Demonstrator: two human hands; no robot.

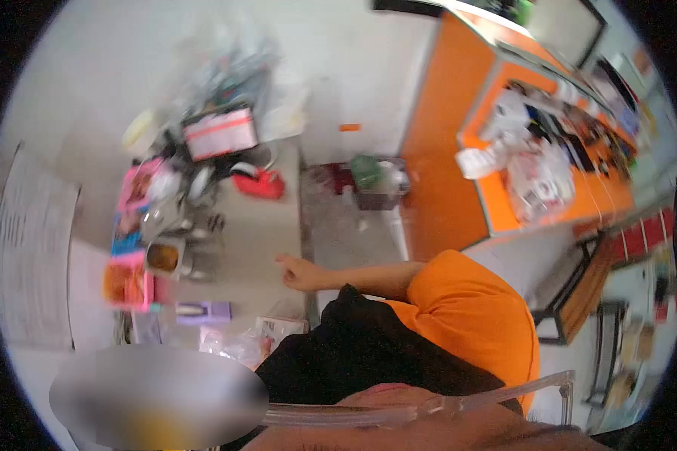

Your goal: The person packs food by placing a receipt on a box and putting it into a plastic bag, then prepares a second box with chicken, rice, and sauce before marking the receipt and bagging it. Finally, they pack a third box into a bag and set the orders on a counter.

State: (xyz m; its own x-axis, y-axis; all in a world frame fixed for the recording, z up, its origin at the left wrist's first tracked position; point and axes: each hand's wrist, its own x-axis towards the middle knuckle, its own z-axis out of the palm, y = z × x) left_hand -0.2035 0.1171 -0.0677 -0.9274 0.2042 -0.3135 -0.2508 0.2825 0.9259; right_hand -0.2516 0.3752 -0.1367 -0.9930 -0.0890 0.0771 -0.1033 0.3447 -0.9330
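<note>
- Fingers of my one visible hand (299,273) look loosely curled, but blur keeps me from telling how far apart they are; I cannot tell which hand it is.
- It grips nothing that I can see and rests at the edge of the grey table (256,225).
- My forearm runs back to an orange sleeve (466,316).
- Nearest on the table: a red object (259,183), a small open container with brown contents (163,258), a purple box (203,310) and pink packets (128,284).
- A white-and-pink box (220,134) sits farther back among clutter.
- No label or writing is readable; everything is too smeared.
</note>
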